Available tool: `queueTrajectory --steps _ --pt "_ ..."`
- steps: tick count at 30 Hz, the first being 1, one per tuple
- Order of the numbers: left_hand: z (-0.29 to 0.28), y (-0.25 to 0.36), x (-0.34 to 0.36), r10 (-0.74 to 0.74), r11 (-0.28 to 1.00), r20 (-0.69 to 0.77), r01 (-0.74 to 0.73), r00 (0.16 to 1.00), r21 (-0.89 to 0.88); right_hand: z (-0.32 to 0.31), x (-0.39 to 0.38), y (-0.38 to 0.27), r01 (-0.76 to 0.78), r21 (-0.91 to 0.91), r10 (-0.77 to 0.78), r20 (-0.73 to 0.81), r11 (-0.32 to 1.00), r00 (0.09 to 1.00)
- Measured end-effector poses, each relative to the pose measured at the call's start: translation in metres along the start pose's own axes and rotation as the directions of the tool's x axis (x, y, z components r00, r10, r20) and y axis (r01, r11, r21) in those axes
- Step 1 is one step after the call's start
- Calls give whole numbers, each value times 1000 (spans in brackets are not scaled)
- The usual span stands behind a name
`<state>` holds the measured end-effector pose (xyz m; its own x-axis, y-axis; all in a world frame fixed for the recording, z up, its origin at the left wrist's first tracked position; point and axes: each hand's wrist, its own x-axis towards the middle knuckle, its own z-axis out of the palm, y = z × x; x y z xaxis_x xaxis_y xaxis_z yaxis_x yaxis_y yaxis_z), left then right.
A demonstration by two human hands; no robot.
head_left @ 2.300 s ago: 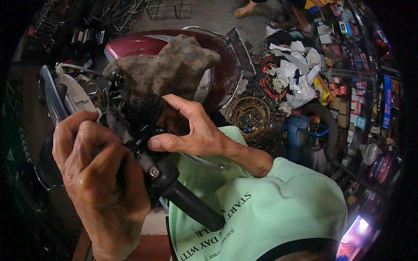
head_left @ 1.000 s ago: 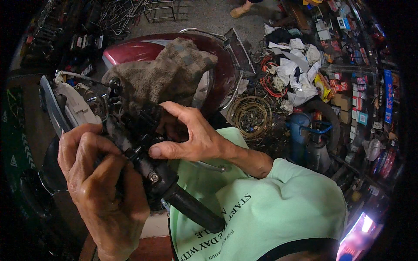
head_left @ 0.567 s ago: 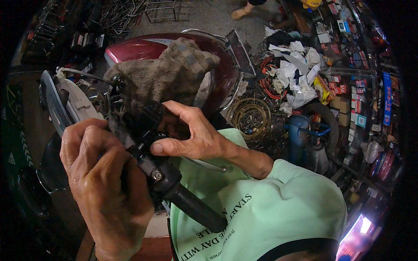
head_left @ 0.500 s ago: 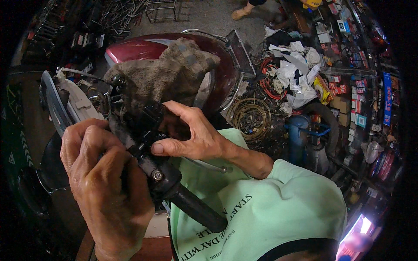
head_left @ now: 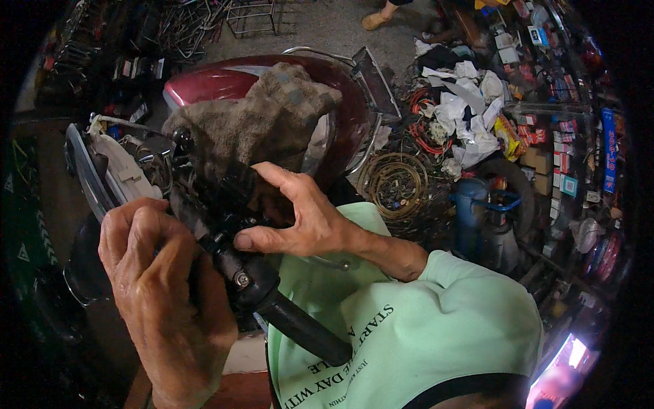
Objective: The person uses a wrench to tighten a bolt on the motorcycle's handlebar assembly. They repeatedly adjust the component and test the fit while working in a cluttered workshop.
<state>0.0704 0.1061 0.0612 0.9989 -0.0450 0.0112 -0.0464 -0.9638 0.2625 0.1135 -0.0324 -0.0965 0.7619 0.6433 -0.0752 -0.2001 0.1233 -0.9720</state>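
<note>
A black handlebar (head_left: 303, 320) with a rubber grip, screw and switch housing (head_left: 235, 191) runs diagonally before me, a light grey cowl (head_left: 126, 163) at its left. My left hand (head_left: 163, 293) is curled beside the handlebar, fingertips hidden; what they hold I cannot make out. My right hand (head_left: 306, 221) grips the black switch housing from the right, index finger on its far end and thumb beside the bar. Behind them a grey-brown cloth (head_left: 252, 126) lies draped over maroon bodywork (head_left: 204, 85).
At right are crumpled paper (head_left: 470, 109), coiled hoses (head_left: 395, 191), a blue cylinder (head_left: 470, 215) and shelves (head_left: 558, 157) of small boxes. Metal stands (head_left: 248, 17) and dark tools (head_left: 75, 61) lie at the back. Another person's shoe (head_left: 375, 19) shows at the top.
My left hand has shifted slightly down and to the right since the earliest frame. My right hand sits a little lower, with much the same grip.
</note>
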Motion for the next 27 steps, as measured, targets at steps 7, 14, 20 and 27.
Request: queueTrajectory --steps 7,14,20,27 --pt "0 -4 -4 -16 998 -2 16 1000 -68 0 -1 -7 24 18 -23 -15 1000 1000" --pt "1 -5 -5 9 996 -29 -12 1000 -91 0 -1 -6 35 33 -35 -11 999 999" --pt "8 -10 -7 10 986 -104 -27 995 -164 -1 0 -8 -62 135 51 84 989 995" --pt "13 -11 -10 7 976 -186 -47 983 -212 -1 -1 -12 -144 220 120 119 965 986"
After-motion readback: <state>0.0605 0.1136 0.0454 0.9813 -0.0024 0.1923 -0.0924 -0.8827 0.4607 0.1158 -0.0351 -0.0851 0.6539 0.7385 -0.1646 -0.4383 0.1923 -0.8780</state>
